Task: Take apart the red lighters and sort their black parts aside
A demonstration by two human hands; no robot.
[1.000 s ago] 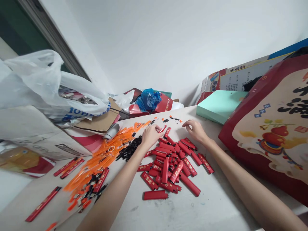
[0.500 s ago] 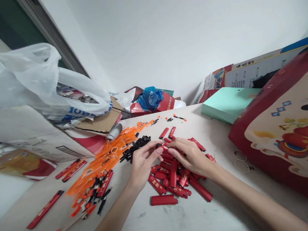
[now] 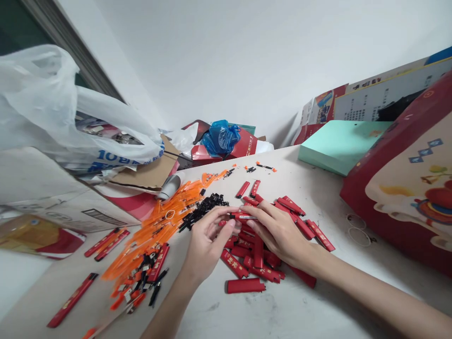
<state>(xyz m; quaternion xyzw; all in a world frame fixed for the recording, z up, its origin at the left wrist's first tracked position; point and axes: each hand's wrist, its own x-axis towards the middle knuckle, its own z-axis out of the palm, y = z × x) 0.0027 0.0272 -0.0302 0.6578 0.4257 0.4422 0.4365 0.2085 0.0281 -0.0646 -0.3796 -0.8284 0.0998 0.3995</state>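
Observation:
Both hands meet over a heap of red lighter casings (image 3: 261,256) on a pale table (image 3: 303,306). My left hand (image 3: 206,240) pinches the left end of one red lighter casing (image 3: 243,217), where a small black part sits. From the other side my right hand (image 3: 278,230) holds the same casing with fingertips. Left of the hands lie a pile of small black parts (image 3: 205,207) and a spread of orange plastic pieces (image 3: 155,230).
A white plastic bag (image 3: 52,113) and cardboard boxes stand at the left. At the right are a large red box (image 3: 406,188) and a mint green box (image 3: 339,146). Blue bag (image 3: 221,136) and clutter at the far edge. Loose red strips (image 3: 72,300) lie near left.
Both hands drew back from the far side of the heap and came together over it, taking one red casing between them. The camera view shifted slightly.

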